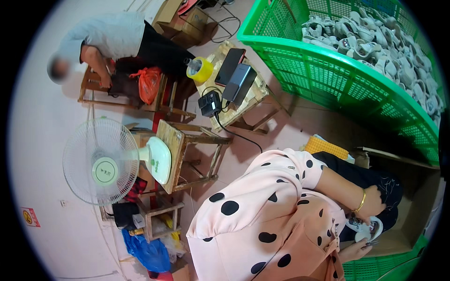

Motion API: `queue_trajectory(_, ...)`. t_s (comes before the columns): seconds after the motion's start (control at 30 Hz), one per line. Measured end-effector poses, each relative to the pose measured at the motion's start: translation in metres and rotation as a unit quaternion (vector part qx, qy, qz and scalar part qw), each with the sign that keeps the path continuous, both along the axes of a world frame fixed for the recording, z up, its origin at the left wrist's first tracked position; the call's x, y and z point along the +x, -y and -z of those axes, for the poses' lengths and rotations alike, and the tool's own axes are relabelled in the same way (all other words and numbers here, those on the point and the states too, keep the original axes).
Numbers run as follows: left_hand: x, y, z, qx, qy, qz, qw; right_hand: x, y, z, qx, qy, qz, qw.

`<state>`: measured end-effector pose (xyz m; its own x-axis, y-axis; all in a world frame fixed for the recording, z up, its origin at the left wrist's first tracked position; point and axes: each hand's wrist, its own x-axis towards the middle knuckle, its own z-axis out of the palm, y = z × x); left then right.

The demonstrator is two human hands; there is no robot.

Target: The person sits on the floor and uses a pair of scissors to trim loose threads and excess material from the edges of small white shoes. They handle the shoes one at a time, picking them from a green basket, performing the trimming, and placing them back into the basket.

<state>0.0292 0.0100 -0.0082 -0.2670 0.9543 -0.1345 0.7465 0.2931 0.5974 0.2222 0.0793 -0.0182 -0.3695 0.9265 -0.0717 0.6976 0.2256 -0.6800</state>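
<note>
You are looking through a round fisheye view with a black rim around it. Even, soft daylight fills the scene, bright with no harsh glare. The pale floor left of the white fan [101, 161] looks washed out. Under the wooden stool [190, 154] just right of the fan, shadows are faint and soft. Straight edges bend toward the rim: the green crate [328, 79], far right of the fan, curves strongly. A face above the fan is blurred. Near the lower right rim, detail smears and darkens.

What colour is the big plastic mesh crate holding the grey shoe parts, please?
Bright green plastic mesh crate, clearest in the head view.
</note>
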Motion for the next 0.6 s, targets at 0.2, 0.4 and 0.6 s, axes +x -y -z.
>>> queue_trajectory(0.2, -0.002, -0.004, 0.018, 0.006, -0.022, 0.06, 0.998, -0.013, 0.01, 0.008, 0.026, -0.043, -0.007, 0.999)
queue_trajectory(0.4, -0.016, 0.002, -0.009, 0.034, 0.001, 0.112, 0.993, 0.006, -0.002, 0.014, -0.057, -0.052, 0.006, 0.997)
queue_trajectory(0.6, -0.013, 0.004, -0.013, -0.003, 0.015, 0.185, 0.983, 0.004, 0.0, 0.001, -0.016, 0.031, -0.063, 0.997)
